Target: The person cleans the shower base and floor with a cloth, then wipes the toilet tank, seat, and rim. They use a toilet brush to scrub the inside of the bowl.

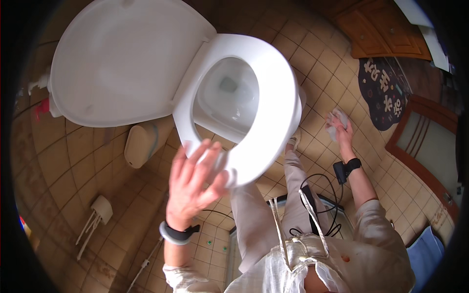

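Observation:
A white toilet seat [274, 106] rests down on the toilet bowl [238, 88], whose inside shows some water. Its white lid [124, 62] is raised. My left hand [194, 179], slightly blurred, hovers at or touches the near left edge of the seat with the fingers spread; I cannot tell whether it bears on it. My right hand [340, 128] is held away to the right, above the tiled floor, gripping a crumpled whitish wipe or cloth [332, 132].
A lidded bin [141, 146] stands left of the toilet. Dark floor mat [383, 93] and wooden cabinet [381, 29] lie at the upper right, a framed door [428, 146] below them. A black cable [339, 197] loops near my right forearm.

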Demonstrator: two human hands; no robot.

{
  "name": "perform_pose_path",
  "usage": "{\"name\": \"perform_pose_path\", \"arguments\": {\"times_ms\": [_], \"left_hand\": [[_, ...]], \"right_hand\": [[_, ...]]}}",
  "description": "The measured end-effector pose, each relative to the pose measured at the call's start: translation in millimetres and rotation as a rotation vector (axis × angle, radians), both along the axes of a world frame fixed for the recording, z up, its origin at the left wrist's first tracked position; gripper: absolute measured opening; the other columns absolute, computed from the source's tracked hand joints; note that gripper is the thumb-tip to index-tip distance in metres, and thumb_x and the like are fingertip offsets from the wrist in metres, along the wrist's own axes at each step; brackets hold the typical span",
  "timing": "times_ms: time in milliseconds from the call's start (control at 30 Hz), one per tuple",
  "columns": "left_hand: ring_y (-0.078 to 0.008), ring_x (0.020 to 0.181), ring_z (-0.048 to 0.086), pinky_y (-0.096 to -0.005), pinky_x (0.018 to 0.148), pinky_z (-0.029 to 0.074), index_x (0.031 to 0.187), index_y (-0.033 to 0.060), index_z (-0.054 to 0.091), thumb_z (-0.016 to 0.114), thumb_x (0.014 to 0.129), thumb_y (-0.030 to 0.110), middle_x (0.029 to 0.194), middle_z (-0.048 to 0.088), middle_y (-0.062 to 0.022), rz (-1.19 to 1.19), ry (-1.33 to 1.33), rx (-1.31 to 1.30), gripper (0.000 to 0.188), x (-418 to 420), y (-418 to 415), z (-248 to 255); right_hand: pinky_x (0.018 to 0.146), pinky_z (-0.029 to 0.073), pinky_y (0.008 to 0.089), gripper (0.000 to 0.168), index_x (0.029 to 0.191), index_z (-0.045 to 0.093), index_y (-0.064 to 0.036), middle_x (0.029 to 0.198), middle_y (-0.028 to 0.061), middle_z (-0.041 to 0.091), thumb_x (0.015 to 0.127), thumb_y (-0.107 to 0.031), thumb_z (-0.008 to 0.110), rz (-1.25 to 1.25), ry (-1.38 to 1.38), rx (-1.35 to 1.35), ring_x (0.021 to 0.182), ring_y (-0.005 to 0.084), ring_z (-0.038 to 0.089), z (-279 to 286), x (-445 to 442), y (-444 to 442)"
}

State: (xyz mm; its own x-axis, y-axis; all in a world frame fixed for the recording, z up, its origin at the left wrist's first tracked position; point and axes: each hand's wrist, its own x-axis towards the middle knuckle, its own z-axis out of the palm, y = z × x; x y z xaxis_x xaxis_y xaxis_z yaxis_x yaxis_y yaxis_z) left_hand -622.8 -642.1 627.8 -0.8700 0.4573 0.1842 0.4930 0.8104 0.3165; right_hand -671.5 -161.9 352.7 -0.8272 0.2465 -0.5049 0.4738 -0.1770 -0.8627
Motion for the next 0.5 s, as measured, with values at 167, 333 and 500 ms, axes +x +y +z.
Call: {"name": "perform_pose_path", "arguments": {"times_ms": [167, 333, 500], "left_hand": [[-0.0302, 0.117, 0.052, -0.0545, 0.106, 0.034, 0.11, 0.0165, 0.06, 0.062, 0.089, 0.027, 0.117, 0.063, -0.0089, 0.34, 0.48, -0.316, 0.023, -12.6, -46.1, 30.3], [-0.0268, 0.131, 0.033, -0.0432, 0.108, 0.025, 0.119, 0.0155, 0.063, 0.072, 0.083, 0.03, 0.137, 0.046, -0.0086, 0.75, 0.572, -0.318, 0.04, -38.3, -86.2, 46.7], [-0.0258, 0.13, 0.021, -0.04, 0.102, 0.026, 0.127, 0.0178, 0.058, 0.07, 0.079, 0.052, 0.14, 0.028, -0.0147, 0.76, 0.781, -0.482, 0.06, -59.3, -134.7, 46.1]], "right_hand": [[0.083, 0.047, 0.0262, 0.045, 0.129, 0.046, 0.003, 0.114, 0.0086, 0.059, 0.084, 0.005, 0.052, 0.225, 0.146, 0.123, 0.097, 0.0158, 0.056, -12.1, -36.0, -44.5], [0.087, 0.046, 0.0261, 0.041, 0.126, 0.048, 0.004, 0.112, 0.0086, 0.06, 0.085, 0.001, 0.052, 0.399, 0.077, 0.171, 0.101, 0.0136, 0.056, -1.2, -66.8, -106.4], [0.087, 0.046, 0.0265, 0.045, 0.127, 0.048, 0.002, 0.111, 0.0052, 0.06, 0.082, 0.004, 0.047, 0.345, 0.057, -0.045, 0.099, 0.0135, 0.057, 26.3, -75.6, -175.0]]}}
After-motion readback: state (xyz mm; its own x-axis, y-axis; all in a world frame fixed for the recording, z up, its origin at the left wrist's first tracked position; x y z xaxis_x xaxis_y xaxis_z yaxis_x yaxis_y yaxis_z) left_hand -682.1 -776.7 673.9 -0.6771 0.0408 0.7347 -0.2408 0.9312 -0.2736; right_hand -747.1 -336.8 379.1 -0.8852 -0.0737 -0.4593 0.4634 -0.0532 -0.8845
